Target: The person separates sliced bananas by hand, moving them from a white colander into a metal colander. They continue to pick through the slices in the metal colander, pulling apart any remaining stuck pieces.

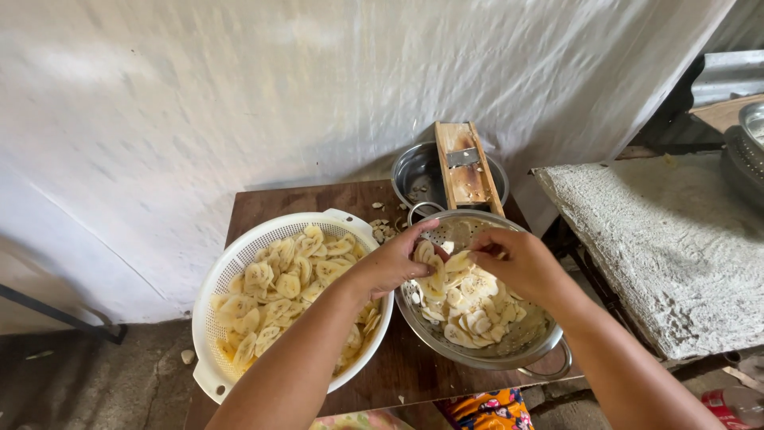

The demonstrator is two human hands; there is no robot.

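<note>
Reaching over the metal colander (532, 344), your left hand (391, 263) and right hand (516, 261) pinch banana slices (439, 267) together; fingertips hidden. White colander (208, 318) sits left.

A: White perforated colander (216, 314) on the left is showing pale yellow banana slices (278, 291); the steel colander (509, 346) on the right is looking silver, dotted with holes.

B: Table (398, 370) is reading dark brown. Far slicer board (465, 167) is showing tan wood over a grey bowl (414, 171). Near cloth (481, 410) is showing orange and blue print.
</note>
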